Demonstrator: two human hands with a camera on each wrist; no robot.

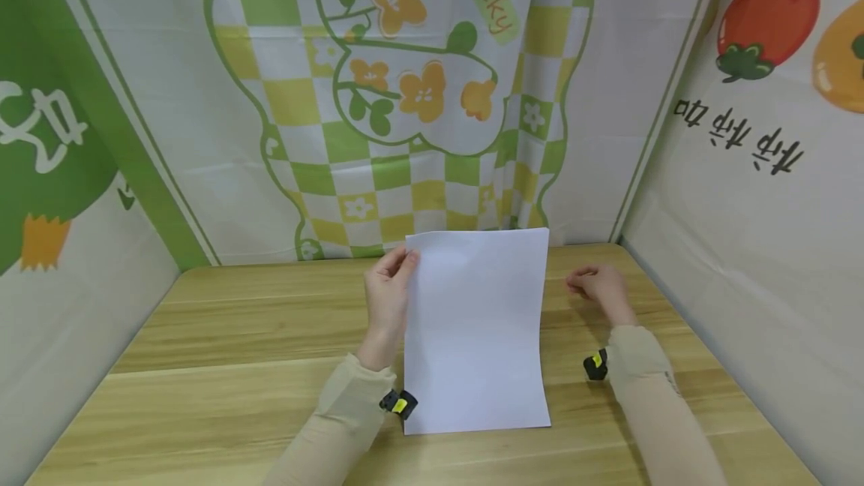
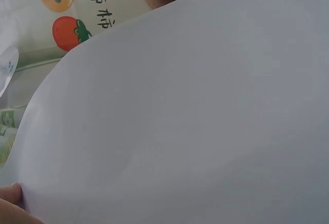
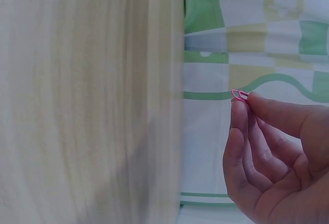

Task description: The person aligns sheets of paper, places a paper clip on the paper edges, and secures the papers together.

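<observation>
A sheet of white paper point(image 1: 475, 336), smooth, matte and rectangular, is held up above a wooden table point(image 1: 223, 336); its right side is bowed in a shallow curve, and in the left wrist view its edge is seen as a sweeping arc. Whether the tabletop is touched by its lower edge cannot be told.

The sheet is gripped near its upper left corner by the left hand point(image 1: 390, 295), with the thumb laid on the near face and the fingers bent close against the edge. To the right of the sheet, well apart from it, the right hand point(image 1: 601, 291) is raised, closed to a fingertip pinch with the remaining fingers loosely bent. In that pinch a small pink paper clip point(image 3: 240, 95) is held, its slender, rounded loops left showing above the fingertips.

Below the sheet, the tabletop is marked by streaky, yellowish-brown grain. Behind the sheet, a softly creased cloth point(image 1: 371, 178) is hung, printed with green, yellow and white checks and wavy borders. To the sheet's right, a pale side panel point(image 1: 715, 208) is decorated with rounded red and orange fruit.
</observation>
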